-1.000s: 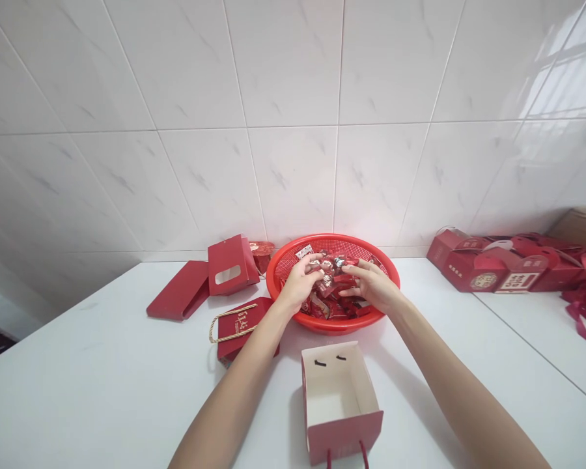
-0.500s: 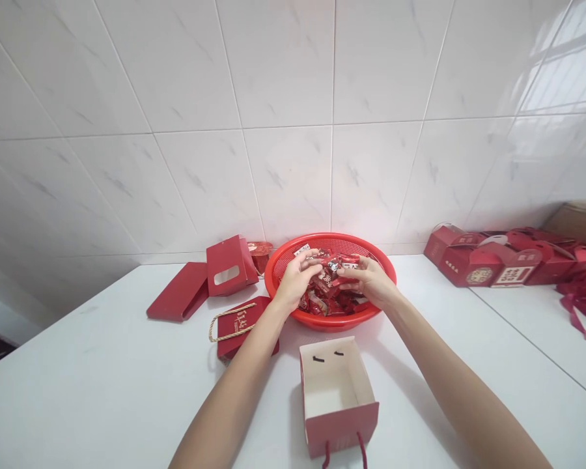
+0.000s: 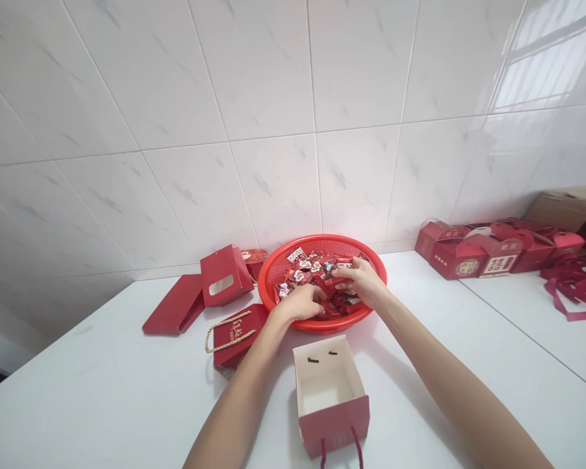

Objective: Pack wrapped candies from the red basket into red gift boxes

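A red plastic basket (image 3: 377,277) with mesh sides holds many wrapped candies (image 3: 306,266), most in red wrappers. Inside its front left part, my left hand (image 3: 300,305) reaches down with curled fingers among the candies; whatever they grip is hidden. My right hand (image 3: 366,281) is over the right side, thumb and fingers closed around a red-wrapped candy (image 3: 328,284). In front of the basket, between my forearms, stands a red gift box (image 3: 333,423) with its white inside showing, nothing in it, and dark red cord handles toward me.
Left of the basket lie a red bag with rope handles (image 3: 234,339), a red box with a window (image 3: 224,277) and a flat red box (image 3: 173,306). At right stand several red boxes (image 3: 473,254), a ribbon heap (image 3: 573,286) and a cardboard carton (image 3: 557,208). A tiled wall (image 3: 273,182) rises behind.
My left hand has moved down and toward me, to the front left of the candies. My right hand stays over the basket's right side. The view has shifted slightly.
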### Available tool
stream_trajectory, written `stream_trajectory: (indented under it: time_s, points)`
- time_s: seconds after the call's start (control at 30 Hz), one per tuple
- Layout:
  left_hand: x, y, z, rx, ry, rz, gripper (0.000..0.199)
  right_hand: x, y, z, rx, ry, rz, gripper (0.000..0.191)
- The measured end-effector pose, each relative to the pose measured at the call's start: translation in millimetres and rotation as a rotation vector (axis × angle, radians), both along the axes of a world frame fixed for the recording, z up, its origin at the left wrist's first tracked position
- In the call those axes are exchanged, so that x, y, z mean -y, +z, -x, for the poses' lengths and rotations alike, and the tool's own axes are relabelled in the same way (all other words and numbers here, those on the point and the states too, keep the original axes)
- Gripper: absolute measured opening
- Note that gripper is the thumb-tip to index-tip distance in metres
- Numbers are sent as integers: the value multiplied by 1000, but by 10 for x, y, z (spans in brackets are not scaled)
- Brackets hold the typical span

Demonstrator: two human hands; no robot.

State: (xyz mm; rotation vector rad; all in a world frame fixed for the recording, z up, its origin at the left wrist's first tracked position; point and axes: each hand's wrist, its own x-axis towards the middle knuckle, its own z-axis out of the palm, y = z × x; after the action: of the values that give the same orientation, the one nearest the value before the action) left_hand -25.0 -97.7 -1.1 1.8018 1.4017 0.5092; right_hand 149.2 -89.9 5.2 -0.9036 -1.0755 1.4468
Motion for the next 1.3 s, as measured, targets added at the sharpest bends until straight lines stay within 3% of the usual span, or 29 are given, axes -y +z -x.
stream_trajectory:
  time_s: [0.1,0.27,0.4,0.5,0.67,0.87,1.07,1.17,1.27,1.3]
  points:
    - [3,-26,16,-157,-60,-57,19,17,4,-3,-12,-19,26,21]
    - [43,19,26,-103,-128,-46,22,36,11,-6,-6,18,20,20]
    - [41,31,9,-72,-71,-65,24,18,7,-11,-14,29,19,20]
    - [28,26,-15,67,26,-45,23,-6,6,-19,-23,30,27,18]
    - [42,83,-39,382,301,4,30,-16,20,-29,15,57,45,14]
    - [34,125,-14,676,232,-93,31,18,48,-23,25,154,-4,14]
    - [12,114,-4,791,341,-134,37,15,51,-25,8,135,38,16]
    - [3,96,-9,719,392,-108,26,9,30,-24,-47,27,-10,20]
    - [-15,69,-19,408,229,26,2,-1,7,-20,-117,-85,-44,23]
    - [-28,63,-26,265,135,60,6,-5,2,-19,-137,-106,-47,23]
